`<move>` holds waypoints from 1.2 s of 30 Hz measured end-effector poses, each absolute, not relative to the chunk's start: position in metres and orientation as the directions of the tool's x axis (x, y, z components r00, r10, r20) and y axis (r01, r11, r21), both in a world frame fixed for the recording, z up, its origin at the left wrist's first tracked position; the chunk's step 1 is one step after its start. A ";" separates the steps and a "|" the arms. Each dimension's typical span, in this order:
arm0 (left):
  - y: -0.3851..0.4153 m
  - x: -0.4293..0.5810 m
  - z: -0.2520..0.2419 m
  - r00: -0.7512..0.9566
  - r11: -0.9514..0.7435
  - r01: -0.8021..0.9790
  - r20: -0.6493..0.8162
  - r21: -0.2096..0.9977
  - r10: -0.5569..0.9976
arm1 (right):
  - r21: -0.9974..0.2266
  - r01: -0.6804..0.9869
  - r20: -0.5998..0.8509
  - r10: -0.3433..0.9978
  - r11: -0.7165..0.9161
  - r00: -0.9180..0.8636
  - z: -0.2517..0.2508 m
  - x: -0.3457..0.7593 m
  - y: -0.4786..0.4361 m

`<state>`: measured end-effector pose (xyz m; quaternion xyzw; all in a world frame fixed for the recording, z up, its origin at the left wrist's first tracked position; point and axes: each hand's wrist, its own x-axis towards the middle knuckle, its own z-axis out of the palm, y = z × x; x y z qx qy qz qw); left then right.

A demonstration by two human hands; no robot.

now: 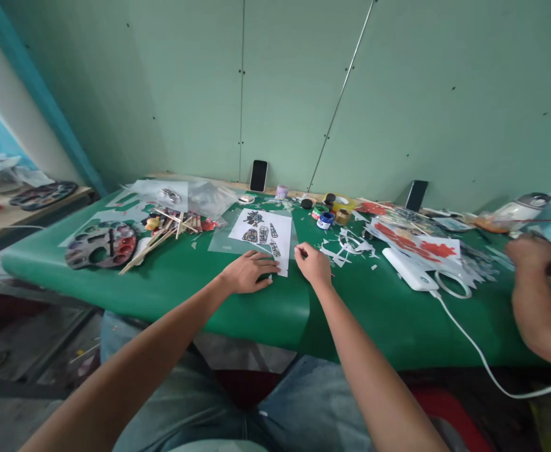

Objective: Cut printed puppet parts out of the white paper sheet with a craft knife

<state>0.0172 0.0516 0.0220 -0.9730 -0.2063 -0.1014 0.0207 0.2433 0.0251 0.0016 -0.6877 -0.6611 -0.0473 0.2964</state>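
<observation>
A white sheet of paper (pixel 282 229) with dark patterned shapes (pixel 255 218) lies in front of me, partly over a clear plastic sheet (pixel 219 242). My left hand (pixel 249 272) rests flat at the paper's lower left edge, its fingers stretched out over the corner. Just right of the paper, my right hand (pixel 315 263) is closed on the table with curled fingers. The thumb and forefinger pinch together, and whatever they hold is too small or hidden to name. The patterned shapes look like separate pieces, but I cannot tell whether they are printed or loose.
Sticks (pixel 162 238) and a paint palette (pixel 100 245) lie left on the green table (pixel 237 320). Paint jars (pixel 325 220), paper scraps (pixel 348 245) and a white corded device (pixel 409 269) are right. A phone (pixel 259 176) leans at the wall. Another person's arm (pixel 536 295) reaches in at far right.
</observation>
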 end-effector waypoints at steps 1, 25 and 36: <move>0.051 0.018 0.022 0.897 -0.918 0.397 0.208 0.006 0.389 | -0.339 0.940 0.457 0.878 0.024 0.143 0.002 0.243 0.026; 0.033 0.020 0.025 0.840 -0.862 0.507 0.212 0.017 0.499 | -0.258 0.944 0.272 0.922 -0.208 0.277 0.011 0.239 0.043; 0.068 0.063 0.026 0.831 -0.840 0.542 0.132 0.029 0.541 | -0.288 0.928 0.256 0.915 -0.236 0.312 0.015 0.240 0.045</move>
